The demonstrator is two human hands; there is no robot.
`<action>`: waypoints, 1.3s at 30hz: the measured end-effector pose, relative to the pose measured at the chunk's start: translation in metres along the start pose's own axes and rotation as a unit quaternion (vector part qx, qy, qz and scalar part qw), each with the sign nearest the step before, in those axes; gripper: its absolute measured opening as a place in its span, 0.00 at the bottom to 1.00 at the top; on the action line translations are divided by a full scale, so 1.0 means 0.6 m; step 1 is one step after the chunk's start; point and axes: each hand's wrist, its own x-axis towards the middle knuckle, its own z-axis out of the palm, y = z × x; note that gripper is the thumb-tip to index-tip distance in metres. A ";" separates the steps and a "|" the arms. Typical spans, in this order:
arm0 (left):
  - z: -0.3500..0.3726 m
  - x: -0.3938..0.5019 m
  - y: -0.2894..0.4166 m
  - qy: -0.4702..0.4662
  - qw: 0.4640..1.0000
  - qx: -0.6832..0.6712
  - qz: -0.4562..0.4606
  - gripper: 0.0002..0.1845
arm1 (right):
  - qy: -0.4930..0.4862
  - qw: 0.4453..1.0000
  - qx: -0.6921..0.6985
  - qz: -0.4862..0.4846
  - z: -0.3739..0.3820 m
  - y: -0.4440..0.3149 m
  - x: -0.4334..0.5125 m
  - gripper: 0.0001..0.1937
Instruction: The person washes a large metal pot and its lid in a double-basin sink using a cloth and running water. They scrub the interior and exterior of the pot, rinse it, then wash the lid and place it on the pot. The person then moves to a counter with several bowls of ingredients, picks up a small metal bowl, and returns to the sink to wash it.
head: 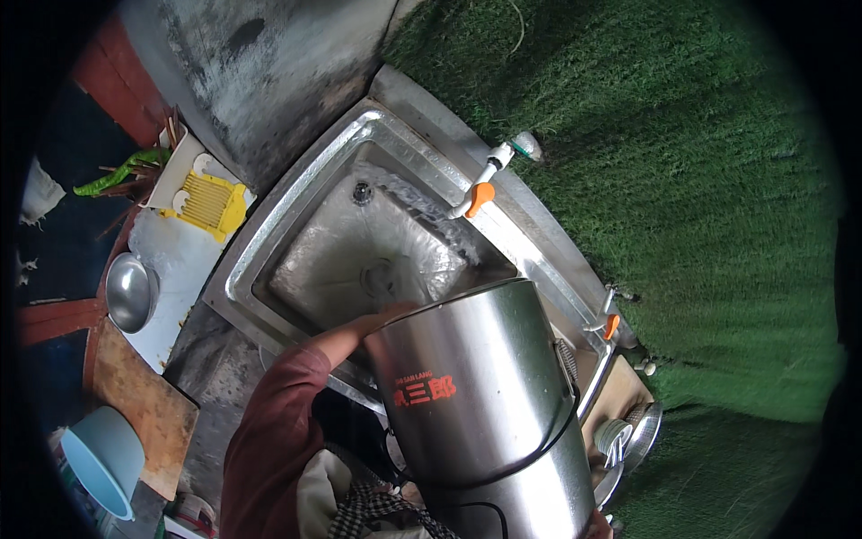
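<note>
A large stainless steel barrel (471,377) with red writing and a black cord lies tilted, its mouth over a stainless steel sink (303,162). At its near rim is my left hand (390,312), its fingers mostly hidden behind the barrel. Just a small part of my right hand (599,525) shows, against the barrel's lower end at the bottom of the view. What looks like clear water (409,279) runs from the barrel's mouth into the sink. Foamy, moving water lies along the basin's far side. A white tap with an orange handle (480,199) reaches over the sink's edge.
Green artificial turf (693,222) covers the right side. A second orange-handled tap (611,327) and metal bowls (643,431) stand beyond the barrel. On the left are a yellow slotted rack (212,202), a steel bowl (130,292), a wooden board (141,404) and a light blue bucket (108,458).
</note>
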 end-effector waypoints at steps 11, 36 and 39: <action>-0.006 -0.045 -0.020 0.006 1.000 0.005 -0.027 0.29 | 0.023 1.000 -0.007 -0.012 0.000 0.004 -0.026 0.17; -0.059 -0.215 0.250 0.035 0.975 0.193 -0.100 0.19 | -0.105 0.973 0.207 0.013 -0.080 0.395 0.045 0.25; 0.022 -0.230 0.305 0.014 0.979 0.191 -0.064 0.18 | -0.107 0.954 0.273 0.069 -0.058 0.568 0.071 0.24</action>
